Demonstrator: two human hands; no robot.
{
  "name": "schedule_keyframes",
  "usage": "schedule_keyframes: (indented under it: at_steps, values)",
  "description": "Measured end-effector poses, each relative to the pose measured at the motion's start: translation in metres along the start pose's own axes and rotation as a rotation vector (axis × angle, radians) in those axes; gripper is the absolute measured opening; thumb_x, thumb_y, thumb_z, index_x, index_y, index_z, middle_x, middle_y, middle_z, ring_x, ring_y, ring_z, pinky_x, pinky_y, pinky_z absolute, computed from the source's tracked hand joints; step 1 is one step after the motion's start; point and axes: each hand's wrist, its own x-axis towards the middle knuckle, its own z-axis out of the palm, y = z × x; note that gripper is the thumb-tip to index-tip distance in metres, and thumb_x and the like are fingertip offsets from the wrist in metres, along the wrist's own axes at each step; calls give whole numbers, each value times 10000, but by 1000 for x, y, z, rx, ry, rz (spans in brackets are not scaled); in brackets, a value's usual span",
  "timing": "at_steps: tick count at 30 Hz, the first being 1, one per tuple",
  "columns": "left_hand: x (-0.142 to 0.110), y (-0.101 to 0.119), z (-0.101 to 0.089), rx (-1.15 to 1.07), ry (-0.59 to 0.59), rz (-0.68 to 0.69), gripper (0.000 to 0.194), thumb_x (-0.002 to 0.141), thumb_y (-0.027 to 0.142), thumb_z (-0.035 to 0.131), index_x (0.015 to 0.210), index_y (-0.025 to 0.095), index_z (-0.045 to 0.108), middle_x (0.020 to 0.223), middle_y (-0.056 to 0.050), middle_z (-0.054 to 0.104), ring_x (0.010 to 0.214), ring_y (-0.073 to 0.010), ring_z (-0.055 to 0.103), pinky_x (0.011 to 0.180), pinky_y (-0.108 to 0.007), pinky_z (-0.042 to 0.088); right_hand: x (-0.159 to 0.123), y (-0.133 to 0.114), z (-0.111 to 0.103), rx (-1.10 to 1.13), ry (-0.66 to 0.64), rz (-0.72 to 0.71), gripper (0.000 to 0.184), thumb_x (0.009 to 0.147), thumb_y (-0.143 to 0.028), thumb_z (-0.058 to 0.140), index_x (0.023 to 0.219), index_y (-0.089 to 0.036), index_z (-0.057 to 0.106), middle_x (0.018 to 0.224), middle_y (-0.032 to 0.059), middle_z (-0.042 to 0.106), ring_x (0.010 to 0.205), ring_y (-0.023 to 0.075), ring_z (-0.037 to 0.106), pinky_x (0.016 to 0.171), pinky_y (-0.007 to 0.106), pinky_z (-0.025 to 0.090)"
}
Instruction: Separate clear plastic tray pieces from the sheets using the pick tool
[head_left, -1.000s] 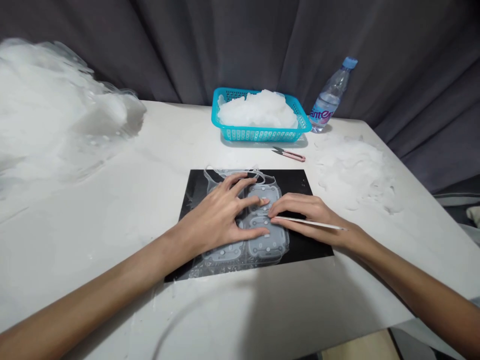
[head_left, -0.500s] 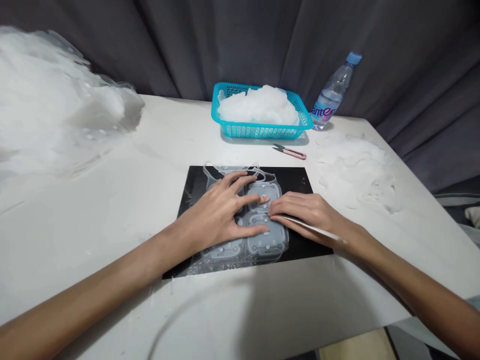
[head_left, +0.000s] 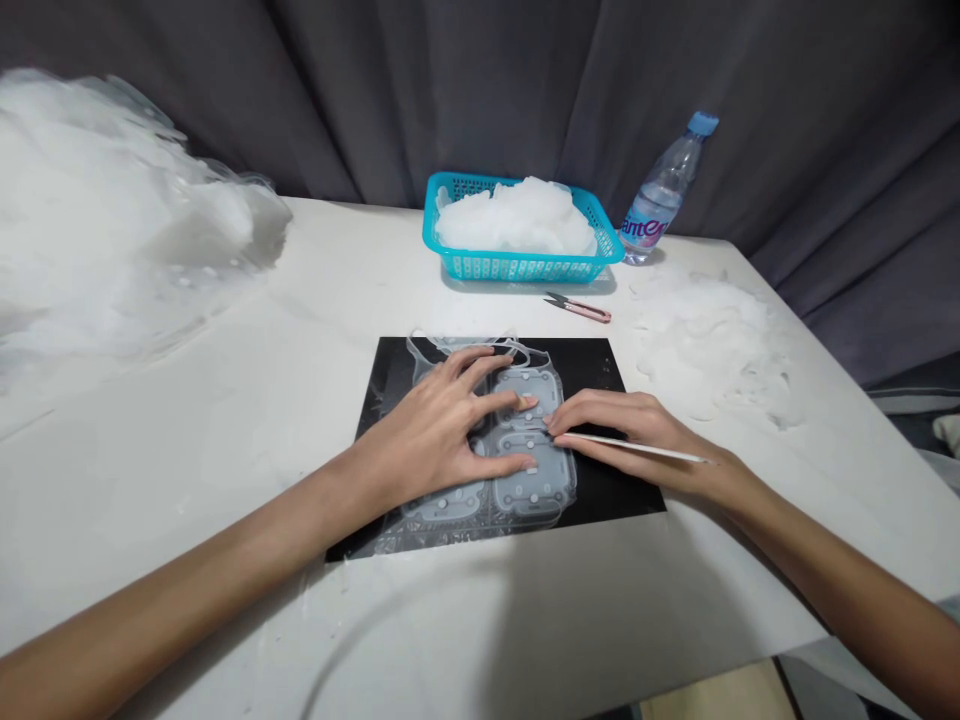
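Note:
A translucent moulded silicone sheet with rounded pads lies on a black mat in the middle of the white table. My left hand is spread flat on the sheet, fingers apart, pressing it down. My right hand pinches a thin white stick-like tool; the tool's tip rests on the sheet's right edge, close to my left fingertips.
A teal basket heaped with white pieces stands at the back. Pink snips lie in front of it, a water bottle to its right. White scraps lie right, a large translucent pile left. Dark curtain behind.
My right hand shifted slightly right along the sheet's edge and the tool lifted to a flatter angle. My left hand stayed pressed on the sheet.

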Motion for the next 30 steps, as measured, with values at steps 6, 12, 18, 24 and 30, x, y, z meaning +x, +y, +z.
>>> schedule_keyframes:
  at_steps: [6, 12, 18, 24, 30]
  values:
    - [-1, 0, 1, 17, 1, -2, 596, 910, 682, 699, 1343, 274, 730, 1575, -139, 517, 1495, -391, 403, 1210, -606, 414, 4, 2, 6, -93, -20, -105, 180, 1103, -245, 523, 1196, -210, 674, 1169, 91, 745, 1100, 213, 707, 974, 363, 576]
    - [-3, -2, 4, -35, 5, -52, 572, 892, 703, 707, 1287, 291, 740, 1571, -107, 519, 1475, -387, 428, 1203, -609, 410, 9, 16, 20, -523, 107, -319, 170, 1081, -223, 561, 1159, -161, 698, 1069, 110, 768, 1014, 223, 723, 844, 339, 615]
    - [-2, -5, 7, -82, -30, -96, 730, 891, 794, 622, 1403, 274, 611, 1597, -137, 464, 1496, -383, 415, 1206, -612, 396, 16, 21, 27, -681, 142, -410, 215, 1078, -247, 575, 1244, -177, 691, 1093, 103, 777, 964, 213, 729, 829, 342, 625]
    - [-1, -5, 7, -104, -90, -157, 1141, 867, 846, 594, 1703, 221, 132, 1735, -195, 271, 1595, -409, 271, 1271, -620, 289, 29, 16, 23, -401, 262, -196, 217, 1096, -205, 485, 1158, -178, 691, 1083, 120, 752, 998, 233, 700, 899, 384, 595]
    - [-2, -7, 7, -111, -118, -189, 1186, 865, 851, 586, 1717, 222, 53, 1751, -199, 241, 1595, -431, 270, 1279, -620, 265, 43, 43, -7, -115, 571, 242, 247, 1051, -352, 549, 941, -196, 706, 924, 55, 727, 743, 184, 675, 757, 335, 550]
